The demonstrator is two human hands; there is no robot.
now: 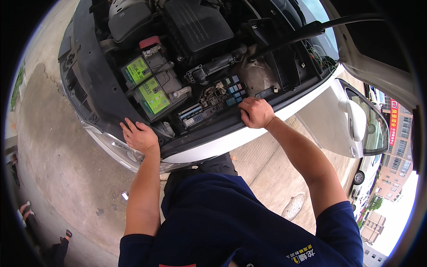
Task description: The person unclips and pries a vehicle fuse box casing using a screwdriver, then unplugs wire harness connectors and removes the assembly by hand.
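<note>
My left hand [140, 135] lies on the front corner of a white car, above the headlight [133, 154], its fingers spread and nothing in them. At the side edge of the engine bay, my right hand [258, 112] is closed, with fingers curled over the black fender seal beside the open fuse box [209, 104]. What its fingertips grip, if anything, is hidden. Blue and grey relays [235, 90] stand in the fuse box just ahead of that hand. Between my hands and farther in sits a car battery [155, 94] with green labels, a red terminal cover [149, 42] near it.
A black engine cover [198, 29] fills the far middle. A dark prop rod [302, 35] crosses at upper right, under the raised hood [378, 66]. An open car door with a mirror [353, 119] stands at right. Other people's feet [66, 235] show at lower left.
</note>
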